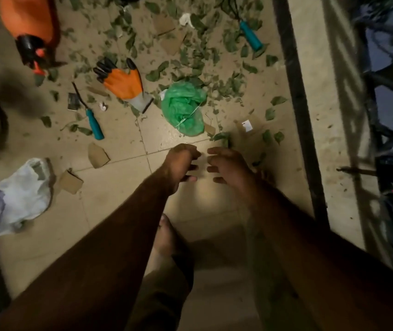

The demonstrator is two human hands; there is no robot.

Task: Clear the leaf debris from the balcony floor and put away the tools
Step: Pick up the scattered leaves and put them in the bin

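Green leaf debris (198,65) is scattered over the tiled floor, thickest at top centre. A teal-handled tool (94,125) with a thin dark shaft lies flat at left. A second teal-handled tool (251,35) lies among the leaves, upper right. An orange-and-black glove (123,83) lies flat between them. An orange sprayer (30,25) lies on its side, top left.

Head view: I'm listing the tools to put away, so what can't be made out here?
All in the head view:
Orange sprayer: body cut off by the top edge.
Upper teal-handled tool: working end hidden under leaves.
White plastic bag: contents hidden; left edge crops it.
Left hand: curled fingers hide whether it holds anything.
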